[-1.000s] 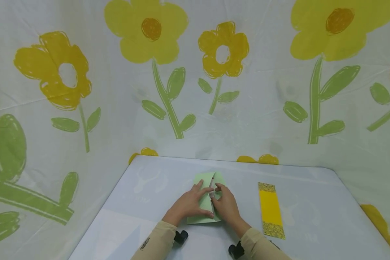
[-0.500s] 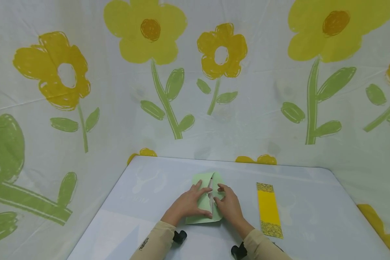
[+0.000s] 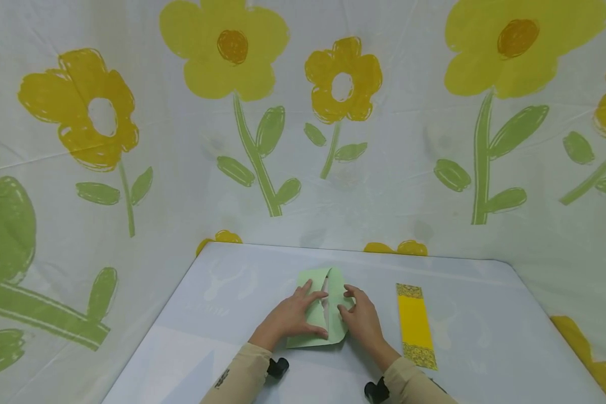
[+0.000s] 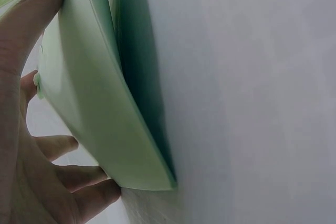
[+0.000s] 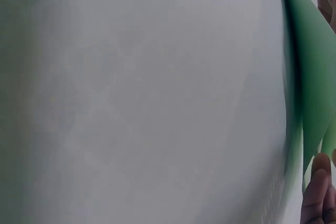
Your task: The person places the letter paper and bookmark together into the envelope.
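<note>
A light green folded paper envelope lies on the table, its two flaps standing slightly apart along a lengthwise slit. Something whitish shows inside this slit. My left hand holds the left flap, fingers spread over it and thumb near the front end. In the left wrist view, fingertips meet the outer edge of the green paper. Over the right flap, my right hand has its fingers bent, with a gap between thumb and index finger. The right wrist view catches only fingertips beside the curved green paper.
A yellow strip with patterned gold ends lies to the right of my right hand. The pale table ends at a cloth backdrop printed with yellow flowers. Black wrist cameras hang at both sleeves.
My right hand has moved right, away from the slit and across the right flap, its thumb and index finger spreading. The slit looks a little wider. My left hand stays put.
</note>
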A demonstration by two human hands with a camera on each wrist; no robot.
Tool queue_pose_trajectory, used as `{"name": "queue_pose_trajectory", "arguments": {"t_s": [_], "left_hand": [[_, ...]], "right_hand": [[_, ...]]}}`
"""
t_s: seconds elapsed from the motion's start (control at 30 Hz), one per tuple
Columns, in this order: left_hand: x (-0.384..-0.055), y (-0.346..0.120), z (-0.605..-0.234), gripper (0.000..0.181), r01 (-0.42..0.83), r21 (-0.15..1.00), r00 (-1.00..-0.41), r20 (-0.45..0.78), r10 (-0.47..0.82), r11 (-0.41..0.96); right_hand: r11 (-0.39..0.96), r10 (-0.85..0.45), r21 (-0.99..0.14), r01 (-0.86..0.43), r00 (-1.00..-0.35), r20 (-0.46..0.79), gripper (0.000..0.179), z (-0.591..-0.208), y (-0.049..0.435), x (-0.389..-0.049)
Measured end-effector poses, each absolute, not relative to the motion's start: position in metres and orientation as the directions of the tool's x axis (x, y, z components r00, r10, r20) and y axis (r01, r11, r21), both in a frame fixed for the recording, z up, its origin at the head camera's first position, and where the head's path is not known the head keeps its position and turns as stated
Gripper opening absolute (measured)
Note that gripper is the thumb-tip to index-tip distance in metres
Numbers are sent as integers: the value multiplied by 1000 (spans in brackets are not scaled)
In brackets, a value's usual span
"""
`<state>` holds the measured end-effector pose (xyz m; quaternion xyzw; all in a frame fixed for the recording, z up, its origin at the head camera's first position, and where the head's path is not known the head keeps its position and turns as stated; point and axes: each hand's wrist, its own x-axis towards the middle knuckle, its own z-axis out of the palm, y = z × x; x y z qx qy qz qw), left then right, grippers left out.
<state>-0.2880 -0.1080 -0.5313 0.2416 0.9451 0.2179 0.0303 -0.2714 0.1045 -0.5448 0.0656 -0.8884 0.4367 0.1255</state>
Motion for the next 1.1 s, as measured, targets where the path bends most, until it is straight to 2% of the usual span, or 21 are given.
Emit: {"name": "queue_pose_trajectory", "arguments": {"t_s": [1.1], "left_hand": [[-287,-108,-530,97,436,453,-881,41,471,777]], "right_hand": [[693,78,-710,-129,-965,251,52,-543,136,-271]]}}
